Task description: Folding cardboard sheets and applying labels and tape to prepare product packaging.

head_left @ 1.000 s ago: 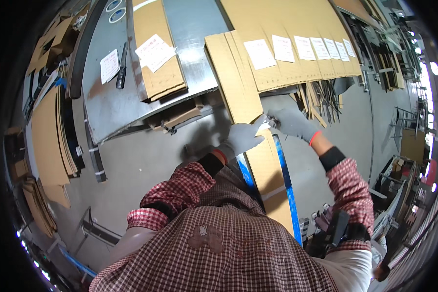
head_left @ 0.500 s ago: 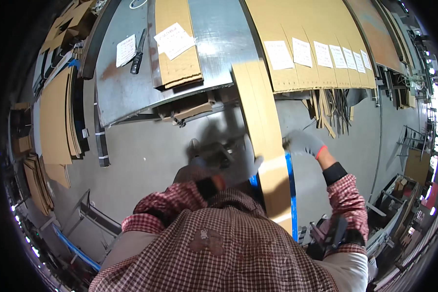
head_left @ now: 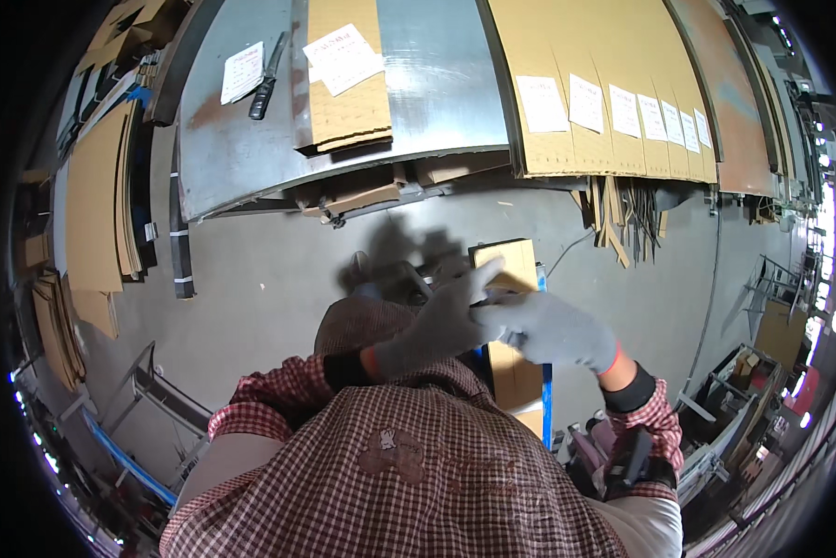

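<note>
My left hand [head_left: 437, 325], in a grey glove, has come in front of my body with one finger stretched up and forward. Its other fingers are partly covered by my right hand [head_left: 556, 331], also grey-gloved with a red cuff edge. The right fingers are bent in and meet the left hand; a dark gap shows between the two, and whatever they pinch cannot be made out. Below both hands lies a cardboard strip [head_left: 516, 374] on a narrow blue-edged support [head_left: 546, 400]. The strip's far end [head_left: 511, 253] shows beyond the fingers.
Ahead stands a metal table [head_left: 437, 93] with a stacked cardboard piece [head_left: 351, 116], paper sheets [head_left: 243, 73] and a black-handled knife [head_left: 265, 91]. Cardboard panels [head_left: 548, 153] with paper labels fill the right side. Scrap strips [head_left: 613, 219] hang beneath them. Cardboard sheets [head_left: 97, 205] lean at left.
My hands have come together over the strip; before, they were apart on either side of it. The long cardboard piece that reached the table no longer extends there.
</note>
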Available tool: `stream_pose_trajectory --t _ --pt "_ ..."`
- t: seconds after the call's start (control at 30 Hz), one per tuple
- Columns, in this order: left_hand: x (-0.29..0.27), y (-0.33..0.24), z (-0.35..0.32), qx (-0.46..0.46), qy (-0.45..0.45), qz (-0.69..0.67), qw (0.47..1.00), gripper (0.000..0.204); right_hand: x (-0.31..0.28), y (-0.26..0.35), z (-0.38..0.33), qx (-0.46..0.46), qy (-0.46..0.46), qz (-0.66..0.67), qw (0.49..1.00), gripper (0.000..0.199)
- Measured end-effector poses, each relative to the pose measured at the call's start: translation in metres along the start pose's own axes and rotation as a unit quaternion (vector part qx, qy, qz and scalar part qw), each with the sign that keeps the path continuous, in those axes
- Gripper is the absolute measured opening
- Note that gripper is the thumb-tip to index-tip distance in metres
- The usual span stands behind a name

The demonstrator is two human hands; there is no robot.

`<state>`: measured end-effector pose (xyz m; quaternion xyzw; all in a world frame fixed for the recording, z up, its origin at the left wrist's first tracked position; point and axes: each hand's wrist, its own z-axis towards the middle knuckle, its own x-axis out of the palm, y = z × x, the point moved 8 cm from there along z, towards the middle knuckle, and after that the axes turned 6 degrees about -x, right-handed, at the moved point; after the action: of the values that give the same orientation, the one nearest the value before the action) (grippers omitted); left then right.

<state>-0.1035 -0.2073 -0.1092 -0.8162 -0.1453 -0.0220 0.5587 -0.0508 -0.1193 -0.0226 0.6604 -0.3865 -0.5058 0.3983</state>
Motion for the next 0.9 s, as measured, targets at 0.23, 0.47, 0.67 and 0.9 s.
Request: stream_pose_trajectory --t 0.23,0.47,0.67,0.9 --pt "-0.045 0.103 0.033 -0.120 -0.124 0.146 0.974 0.059 -0.047 -0.195 -0.055 0.246 -0.013 -0.209 0.946 0.018" --pt "0.020 0.226 0.135 0.209 0.160 0.411 0.873 0.014 0.015 -0.310 -0.031 0.238 -0.077 0.150 0.957 0.020" --pt "-0.007 0.282 0.145 0.147 0.148 0.321 0.924 0.018 0.007 -0.124 -0.035 0.325 -0.370 -0.260 0.831 0.087" --pt "-0.010 0.085 0.058 -0.021 0.268 0.086 0.959 0.022 0.043 -0.132 -0.038 0.406 -0.297 -0.379 0.777 0.104"
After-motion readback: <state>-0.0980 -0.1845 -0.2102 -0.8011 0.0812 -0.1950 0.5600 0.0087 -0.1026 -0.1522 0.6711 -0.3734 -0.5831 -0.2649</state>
